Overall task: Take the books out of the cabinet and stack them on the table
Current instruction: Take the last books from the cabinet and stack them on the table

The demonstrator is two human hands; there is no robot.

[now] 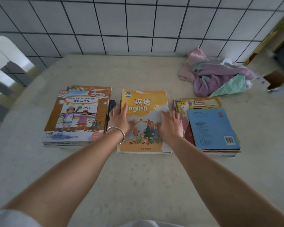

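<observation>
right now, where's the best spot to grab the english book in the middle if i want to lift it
Probably by its two long side edges, one hand from each side. The English book lies flat, with gaps to both neighbouring stacks. The left hand and right hand already rest open on its cover near those edges.

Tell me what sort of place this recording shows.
Probably a home or study room: piles of children's schoolbooks such as the orange English textbook on a pale cloth-covered table, a grid-tiled white wall, and crumpled pastel cloths.
</observation>
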